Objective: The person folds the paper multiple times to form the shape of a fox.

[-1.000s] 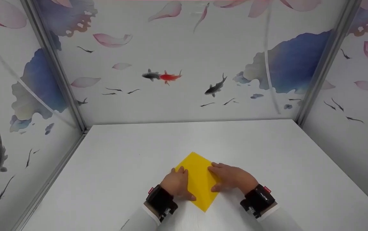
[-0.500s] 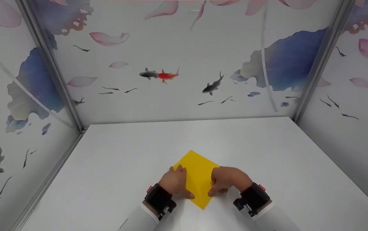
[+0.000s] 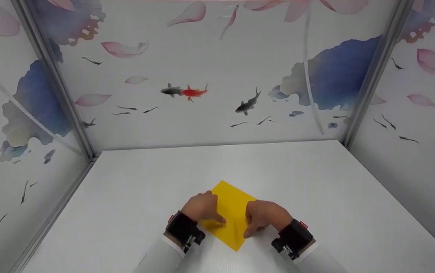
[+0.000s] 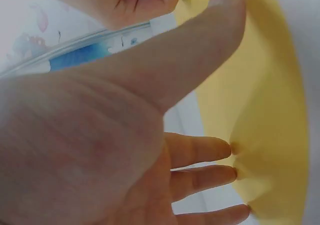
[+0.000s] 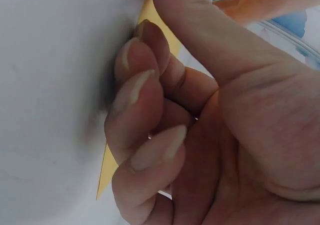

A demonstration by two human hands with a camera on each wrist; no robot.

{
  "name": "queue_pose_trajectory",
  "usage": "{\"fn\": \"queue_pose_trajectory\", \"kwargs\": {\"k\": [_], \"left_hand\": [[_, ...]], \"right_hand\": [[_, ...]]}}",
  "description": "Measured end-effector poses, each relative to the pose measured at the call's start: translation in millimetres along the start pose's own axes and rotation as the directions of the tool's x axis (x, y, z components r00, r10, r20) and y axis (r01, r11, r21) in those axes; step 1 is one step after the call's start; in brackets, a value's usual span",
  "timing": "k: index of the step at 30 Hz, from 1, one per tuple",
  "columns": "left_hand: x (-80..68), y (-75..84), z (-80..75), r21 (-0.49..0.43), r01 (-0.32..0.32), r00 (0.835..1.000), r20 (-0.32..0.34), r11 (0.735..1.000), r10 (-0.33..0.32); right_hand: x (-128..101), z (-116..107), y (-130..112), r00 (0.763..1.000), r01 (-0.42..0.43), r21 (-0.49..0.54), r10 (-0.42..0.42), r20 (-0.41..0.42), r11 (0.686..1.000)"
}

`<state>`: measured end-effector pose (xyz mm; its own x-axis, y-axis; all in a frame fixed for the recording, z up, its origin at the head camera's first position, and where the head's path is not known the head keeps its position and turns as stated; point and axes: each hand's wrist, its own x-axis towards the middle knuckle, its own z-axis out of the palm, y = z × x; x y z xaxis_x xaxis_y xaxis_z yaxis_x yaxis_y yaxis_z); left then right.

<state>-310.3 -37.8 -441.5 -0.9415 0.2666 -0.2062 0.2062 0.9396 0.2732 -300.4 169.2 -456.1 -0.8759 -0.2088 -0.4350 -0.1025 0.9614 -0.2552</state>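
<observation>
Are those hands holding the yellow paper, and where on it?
The left hand grips nothing: it just touches the yellow paper. The right hand is curled at the paper's right edge, but whether it pinches that edge cannot be told.

No lettering can be read. The small red tags (image 3: 171, 218) at the upper edges of the black wristbands (image 3: 181, 226) are too blurred

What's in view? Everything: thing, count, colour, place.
Walls: 3, white, back and sides
Posts: 2, grey, back corners
Petal prints: several, pink, walls
Fish prints: several, black and one red, walls
Blotch prints: several, blue-grey, walls
Table: 1, white, between walls
Paper: 1, yellow, on table
Wristbands: 2, black, one per wrist
Sleeves: 2, white, on forearms
Left hand: 1, on paper's left side
Right hand: 1, at paper's right edge
</observation>
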Motion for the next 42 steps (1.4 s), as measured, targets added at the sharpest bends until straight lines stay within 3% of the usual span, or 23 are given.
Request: {"fn": "queue_pose_trajectory", "kwargs": {"k": [6,8,9,13,15,16,18,19,21,22,26,29,36,42], "left_hand": [[68.8,-10.8,-13.4,0.025,-0.136,0.979,-0.146,0.99,0.139],[86.1,-18.3,-12.1,0.038,-0.14,0.977,-0.156,0.989,0.145],[104.5,-31.2,-2.4,0.055,-0.156,0.971,-0.175,0.986,0.163],[125.6,-43.9,1.9,0.076,-0.119,0.977,-0.166,0.99,0.131],[133.8,-49.2,5.8,0.107,-0.126,0.97,-0.195,0.986,0.145],[131.0,-44.1,1.1,0.115,-0.113,0.973,-0.188,0.987,0.134],[141.5,-46.5,4.1,0.133,-0.121,0.972,-0.186,0.984,0.145],[149.3,-50.3,8.2,0.143,-0.14,0.964,-0.207,0.98,0.168],[153.6,-48.7,6.7,0.124,-0.147,0.966,-0.195,0.981,0.169],[152.6,-47.4,5.2,0.121,-0.155,0.964,-0.199,0.98,0.177],[119.3,-29.0,-12.6,0.049,-0.143,0.971,-0.186,0.988,0.15],[102.9,-21.2,-16.9,0.005,-0.15,0.97,-0.191,0.989,0.148],[89.6,-9.2,-11.6,-0.061,-0.197,0.95,-0.258,0.979,0.175],[78.3,-9.0,-3.1,-0.062,-0.224,0.926,-0.324,0.973,0.192]], "right_hand": [[1,3,-5,0.999,-0.036,-0.011,0.036,0.005,0.999],[2,5,-10,0.999,-0.029,-0.009,0.029,0.019,1.0],[2,6,-12,0.999,-0.022,-0.006,0.022,0.025,1.0],[4,8,-21,0.999,-0.002,0.008,0.001,0.041,1.0],[4,7,-23,0.999,0.001,0.004,-0.002,0.036,1.0],[4,6,-23,0.999,0.005,0.002,-0.005,0.032,1.0],[4,4,-23,1.0,0.013,-0.004,-0.013,0.023,1.0],[3,3,-23,1.0,0.02,-0.007,-0.02,0.018,1.0],[3,1,-22,0.999,0.034,-0.007,-0.034,0.008,0.999],[3,0,-21,0.999,0.033,-0.005,-0.033,0.007,0.999],[3,0,-18,1.0,0.011,-0.008,-0.011,0.002,1.0],[5,1,-13,1.0,-0.016,-0.01,0.016,0.004,1.0],[3,-2,-1,0.999,-0.045,0.009,0.045,-0.011,0.999],[5,-1,-1,0.999,-0.033,0.021,0.034,-0.032,0.999]]}}
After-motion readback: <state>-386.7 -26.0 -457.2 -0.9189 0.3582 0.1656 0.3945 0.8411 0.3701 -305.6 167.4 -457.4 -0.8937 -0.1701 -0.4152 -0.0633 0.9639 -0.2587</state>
